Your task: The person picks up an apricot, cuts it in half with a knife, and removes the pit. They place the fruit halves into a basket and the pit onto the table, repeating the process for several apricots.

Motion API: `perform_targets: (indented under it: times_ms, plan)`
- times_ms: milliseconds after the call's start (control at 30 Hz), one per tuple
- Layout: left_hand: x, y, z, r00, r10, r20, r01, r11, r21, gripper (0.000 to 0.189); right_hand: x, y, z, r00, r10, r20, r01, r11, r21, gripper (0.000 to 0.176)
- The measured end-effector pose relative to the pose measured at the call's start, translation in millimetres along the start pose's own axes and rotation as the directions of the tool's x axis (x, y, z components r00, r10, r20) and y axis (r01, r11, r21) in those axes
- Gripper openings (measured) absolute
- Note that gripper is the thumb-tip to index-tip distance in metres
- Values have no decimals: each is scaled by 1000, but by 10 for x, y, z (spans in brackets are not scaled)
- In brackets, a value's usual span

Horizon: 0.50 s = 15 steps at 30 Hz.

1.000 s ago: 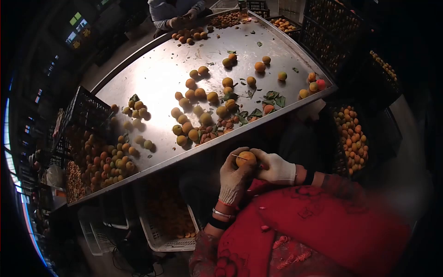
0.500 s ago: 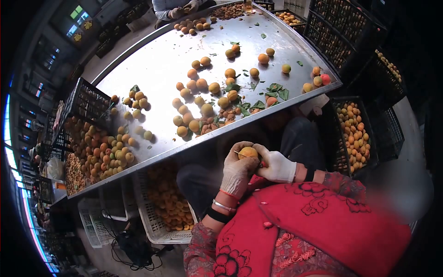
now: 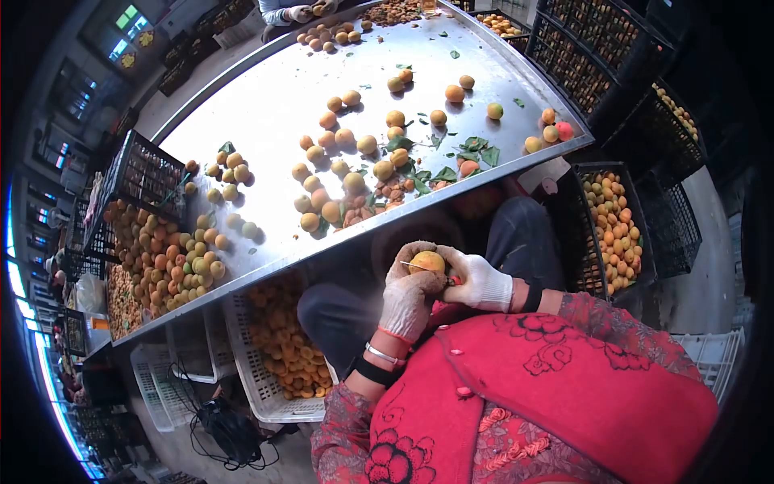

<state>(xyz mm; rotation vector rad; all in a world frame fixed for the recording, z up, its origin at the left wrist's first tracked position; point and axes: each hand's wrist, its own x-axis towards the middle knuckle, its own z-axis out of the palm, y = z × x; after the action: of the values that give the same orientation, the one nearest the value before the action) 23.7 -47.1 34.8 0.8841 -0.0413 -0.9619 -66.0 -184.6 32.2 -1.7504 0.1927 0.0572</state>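
Note:
My left hand (image 3: 409, 295), in a soiled white glove, is closed around a yellow-orange apricot (image 3: 427, 261) above my lap. My right hand (image 3: 477, 281), gloved as well, touches the same fruit from the right and grips a small knife with a red handle (image 3: 455, 281). The thin blade (image 3: 414, 266) lies across the fruit's near side. Beyond my hands stands a metal table (image 3: 274, 129) with scattered apricots (image 3: 353, 183), green leaves (image 3: 489, 155) and a little heap of brown pits (image 3: 393, 191) near its edge.
Below the table, a white basket (image 3: 269, 413) holds halved fruit. A black crate (image 3: 574, 234) of apricots stands at the right, with stacked crates (image 3: 576, 64) behind. A tipped crate (image 3: 145, 181) and a fruit pile (image 3: 173, 262) are at left. Another person's gloved hands (image 3: 310, 11) show at the top.
The view has shifted slightly, so the table and fruit sit a little further left and up. Both hands stay around the apricot, and the blade now lies more plainly across it.

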Motion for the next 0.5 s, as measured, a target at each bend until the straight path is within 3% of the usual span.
perform_targets:
  times_ms: [67,133,233,333,500]
  plan:
    - [-3,-6,9,1000,8,-3,-8,1000,-8,43,20,57,25,999,-47,-11,48,998,34,73]
    - [-13,-5,17,1000,14,-6,-14,1000,-19,43,33,90,59,997,-83,-2,81,960,267,72]
    - [-26,16,24,1000,14,2,-14,1000,24,44,33,15,25,998,-10,61,-7,960,280,73]
    - [-30,5,17,1000,24,4,-23,1000,-5,44,35,32,64,999,-17,39,1,923,385,73]
    - [-95,24,55,999,41,0,-41,999,-2,46,19,-33,56,999,-25,47,7,936,352,75]
